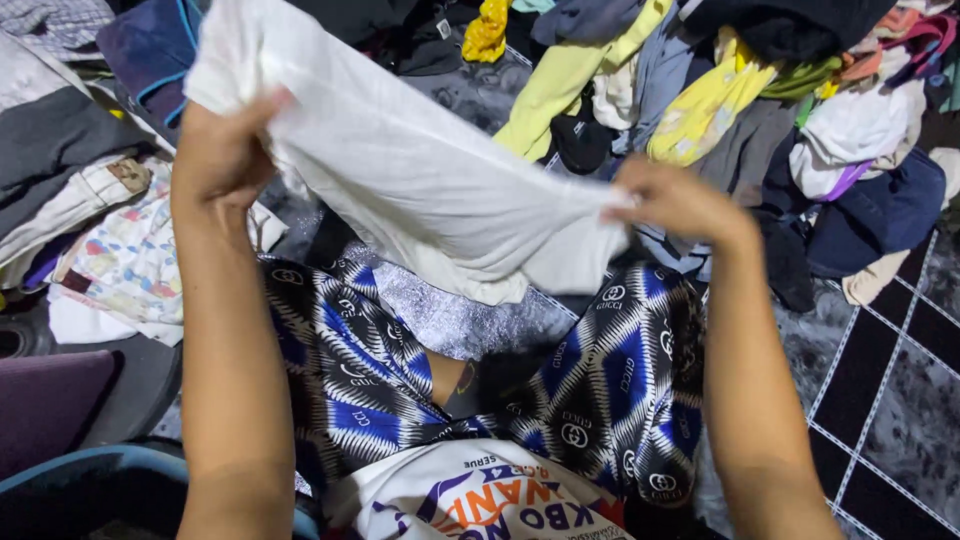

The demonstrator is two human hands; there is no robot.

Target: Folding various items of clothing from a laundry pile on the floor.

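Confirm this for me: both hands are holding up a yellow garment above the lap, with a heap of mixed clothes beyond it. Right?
Not quite. The garment is white, not yellow, as the head view shows. The left hand and right hand do hold it up above the lap, with the heap of mixed clothes beyond it.

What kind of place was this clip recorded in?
Probably a room at home, with laundry being sorted on the floor. The person sits on a dark patterned rug, both hands holding up a white garment, with a heap of mixed clothes spread ahead and folded pieces at the left.
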